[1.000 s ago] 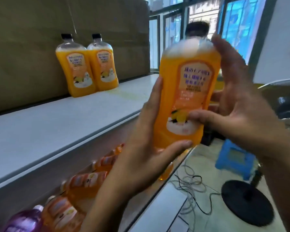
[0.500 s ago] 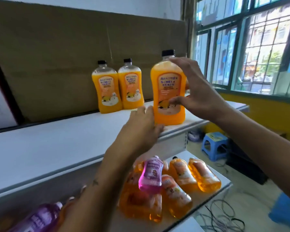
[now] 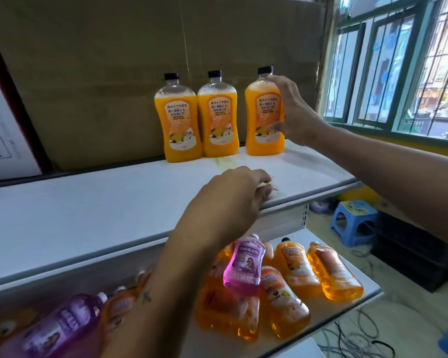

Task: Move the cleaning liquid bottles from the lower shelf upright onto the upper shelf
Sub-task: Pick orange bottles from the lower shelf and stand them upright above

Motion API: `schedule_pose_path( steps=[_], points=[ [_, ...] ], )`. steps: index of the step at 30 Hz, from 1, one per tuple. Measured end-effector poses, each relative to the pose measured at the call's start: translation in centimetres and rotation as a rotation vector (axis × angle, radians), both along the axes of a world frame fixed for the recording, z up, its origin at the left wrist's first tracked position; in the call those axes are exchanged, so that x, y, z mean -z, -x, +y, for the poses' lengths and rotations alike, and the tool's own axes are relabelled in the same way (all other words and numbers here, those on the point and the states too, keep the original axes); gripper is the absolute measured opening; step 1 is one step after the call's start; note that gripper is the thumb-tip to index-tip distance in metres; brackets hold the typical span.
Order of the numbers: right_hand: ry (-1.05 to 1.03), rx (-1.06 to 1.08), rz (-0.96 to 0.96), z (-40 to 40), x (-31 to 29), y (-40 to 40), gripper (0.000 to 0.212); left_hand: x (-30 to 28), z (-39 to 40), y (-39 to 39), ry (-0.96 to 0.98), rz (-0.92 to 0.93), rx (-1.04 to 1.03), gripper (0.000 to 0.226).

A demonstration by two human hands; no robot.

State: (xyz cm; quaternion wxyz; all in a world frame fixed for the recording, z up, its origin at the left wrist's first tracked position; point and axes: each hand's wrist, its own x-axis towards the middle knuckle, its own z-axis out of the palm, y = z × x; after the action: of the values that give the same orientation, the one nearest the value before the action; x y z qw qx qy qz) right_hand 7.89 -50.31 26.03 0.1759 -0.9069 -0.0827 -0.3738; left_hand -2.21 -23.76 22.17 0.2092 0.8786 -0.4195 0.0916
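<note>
Three orange cleaning liquid bottles stand upright at the back of the white upper shelf (image 3: 88,215). My right hand (image 3: 292,112) holds the rightmost orange bottle (image 3: 263,120), thumb on its label and fingers round its right shoulder. The other two upright bottles (image 3: 177,122) (image 3: 219,117) touch each other to its left. My left hand (image 3: 233,200) hovers over the upper shelf's front edge, fingers loosely curled, holding nothing. On the lower shelf (image 3: 370,289) lie several orange bottles (image 3: 331,272), a pink bottle (image 3: 243,267) on top of them, and a purple bottle (image 3: 60,326) at the left.
Brown cardboard (image 3: 101,73) backs the upper shelf. A yellowish stain (image 3: 228,164) marks the shelf in front of the bottles. Windows (image 3: 398,60) are at the right. On the floor sit a blue stool (image 3: 353,223), a black box (image 3: 411,251) and loose cables (image 3: 360,339).
The held orange bottle went from in front of me, in both hands, to standing at the back of the upper shelf. My left hand let go and drew back.
</note>
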Motion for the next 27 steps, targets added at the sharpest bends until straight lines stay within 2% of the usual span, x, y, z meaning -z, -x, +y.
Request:
schedule_pose_path(
  steps=[8, 12, 15, 17, 18, 22, 24, 27],
  points=[
    [-0.034, 0.045, 0.045, -0.2, 0.2, -3.4, 0.103, 0.4, -0.2, -0.3, 0.03, -0.062, 0.035, 0.032],
    [-0.06, 0.042, 0.139, 0.1, -0.8, -2.1, 0.108, 0.3, 0.1, -0.1, 0.064, -0.079, 0.052, 0.029],
    [-0.125, 0.047, 0.148, 0.9, -1.6, 0.4, 0.107, 0.2, 0.5, 0.2, 0.109, -0.157, 0.056, 0.029],
    [-0.201, 0.03, 0.128, 1.8, -1.6, 3.3, 0.09, 0.5, 1.0, 0.8, 0.231, -0.225, 0.086, 0.029],
    [-0.231, -0.015, 0.105, 2.3, -1.2, 5.2, 0.08, 0.8, 1.4, 1.3, 0.352, -0.25, 0.122, 0.028],
    [-0.344, -0.16, -0.093, 5.2, 3.7, 14.9, 0.055, 4.9, 3.4, 3.8, 0.968, -0.199, 0.254, 0.026],
    [-0.462, -0.245, -0.145, 6.4, 8.3, 19.3, 0.047, 8.4, 3.8, 5.0, 1.094, -0.117, 0.275, 0.029],
    [-0.673, -0.253, -0.054, 6.7, 16.7, 22.9, 0.042, 14.5, 2.8, 5.8, 1.087, 0.105, 0.148, 0.033]
  ],
)
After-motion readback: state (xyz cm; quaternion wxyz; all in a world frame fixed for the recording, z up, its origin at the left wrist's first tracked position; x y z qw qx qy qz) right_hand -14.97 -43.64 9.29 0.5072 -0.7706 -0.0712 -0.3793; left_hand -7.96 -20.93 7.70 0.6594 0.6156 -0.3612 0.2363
